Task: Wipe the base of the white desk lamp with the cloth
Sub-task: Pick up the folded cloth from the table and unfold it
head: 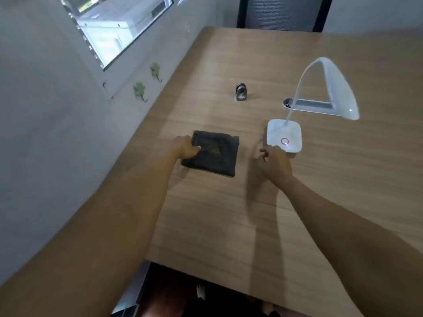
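A folded dark grey cloth (216,154) lies flat on the wooden table (229,213). My left hand (186,147) grips its left edge, thumb on top. To the right stands the white desk lamp: a square base (285,136) with a red ring button, a bent neck and a wide white head (338,88) arching above. My right hand (273,164) hovers at the base's near left corner, fingers loosely curled and touching or almost touching the base, holding nothing.
A small grey metal object (240,92) stands farther back on the table. A grey slot (307,105) sits behind the lamp. The grey wall with a window (109,26) and two green hooks (139,89) runs along the left. A dark chair (283,12) is at the far end.
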Tool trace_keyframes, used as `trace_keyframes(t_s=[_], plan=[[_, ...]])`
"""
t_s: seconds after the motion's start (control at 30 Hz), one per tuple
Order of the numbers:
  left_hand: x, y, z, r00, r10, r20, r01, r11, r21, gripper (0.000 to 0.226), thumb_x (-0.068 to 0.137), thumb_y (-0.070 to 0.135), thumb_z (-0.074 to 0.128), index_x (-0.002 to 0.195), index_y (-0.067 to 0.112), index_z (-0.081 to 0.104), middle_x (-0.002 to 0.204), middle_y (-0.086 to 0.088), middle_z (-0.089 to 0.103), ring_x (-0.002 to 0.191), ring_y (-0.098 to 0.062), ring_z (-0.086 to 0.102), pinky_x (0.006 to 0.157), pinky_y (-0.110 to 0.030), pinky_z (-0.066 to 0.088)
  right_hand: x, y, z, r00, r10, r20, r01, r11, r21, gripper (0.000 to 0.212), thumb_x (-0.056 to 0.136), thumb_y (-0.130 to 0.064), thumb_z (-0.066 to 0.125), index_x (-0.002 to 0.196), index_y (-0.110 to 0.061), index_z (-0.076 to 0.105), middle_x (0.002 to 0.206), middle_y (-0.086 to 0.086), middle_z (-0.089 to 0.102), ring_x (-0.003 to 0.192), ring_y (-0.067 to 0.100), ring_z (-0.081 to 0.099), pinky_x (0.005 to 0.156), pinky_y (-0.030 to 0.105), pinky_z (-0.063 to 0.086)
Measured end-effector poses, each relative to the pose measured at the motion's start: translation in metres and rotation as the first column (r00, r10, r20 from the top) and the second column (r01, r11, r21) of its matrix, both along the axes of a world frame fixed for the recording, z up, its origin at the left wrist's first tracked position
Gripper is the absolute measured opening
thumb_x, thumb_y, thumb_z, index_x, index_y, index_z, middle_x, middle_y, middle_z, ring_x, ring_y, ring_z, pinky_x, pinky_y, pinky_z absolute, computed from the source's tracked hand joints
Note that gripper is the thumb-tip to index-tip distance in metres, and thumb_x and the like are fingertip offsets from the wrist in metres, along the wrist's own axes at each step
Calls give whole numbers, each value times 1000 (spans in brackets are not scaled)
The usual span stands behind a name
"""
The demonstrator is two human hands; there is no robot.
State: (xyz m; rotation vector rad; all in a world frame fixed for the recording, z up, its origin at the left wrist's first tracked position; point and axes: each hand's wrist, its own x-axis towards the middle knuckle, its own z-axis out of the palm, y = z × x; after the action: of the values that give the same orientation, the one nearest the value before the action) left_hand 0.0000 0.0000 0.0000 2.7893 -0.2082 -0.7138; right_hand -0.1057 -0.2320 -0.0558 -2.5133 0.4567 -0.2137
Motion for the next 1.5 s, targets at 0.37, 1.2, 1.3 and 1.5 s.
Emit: trace_keyframes(t_s=[0.37, 1.2, 1.3, 1.5], plan=[[10, 3, -34, 963, 267, 25, -256, 941, -220, 34, 89, 26, 57, 101, -6, 63, 101, -23, 66, 95, -35, 63, 64, -29, 38, 42, 70, 1, 963, -72, -261, 155, 938, 309, 32, 81, -35, 63, 57, -17, 50, 60, 0, 54, 70, 24, 57, 53, 26, 37], [9, -44, 16, 845, 359, -397, -533, 630, -565, 34, 86, 11, 65, 115, -1, 55, 111, -15, 60, 90, -26, 60, 60, -29, 54, 21, 12, 61, 979, -109, -175, 203, 653, 729, 47, 87, -4, 48, 133, -15, 46, 110, 7, 49, 94, 19, 46, 87, 37, 46], [7, -67, 28, 888, 254, -383, -447, 669, -594, 44, 82, 4, 66, 123, 2, 53, 123, -15, 58, 102, -26, 58, 73, -31, 51, 6, -10, 71, 991, 8, -131, 79, 764, 640, 41, 79, 0, 55, 119, -4, 60, 103, 8, 55, 96, 20, 49, 77, 24, 44], [4, -108, 37, 970, -70, -235, -55, 872, -486, 42, 73, -5, 68, 113, 8, 68, 116, -13, 63, 115, -28, 56, 94, -35, 52, -16, -54, 76, 990, 13, -139, 20, 972, 233, 11, 66, 1, 56, 73, -2, 65, 75, 13, 66, 78, 25, 57, 64, 28, 42]])
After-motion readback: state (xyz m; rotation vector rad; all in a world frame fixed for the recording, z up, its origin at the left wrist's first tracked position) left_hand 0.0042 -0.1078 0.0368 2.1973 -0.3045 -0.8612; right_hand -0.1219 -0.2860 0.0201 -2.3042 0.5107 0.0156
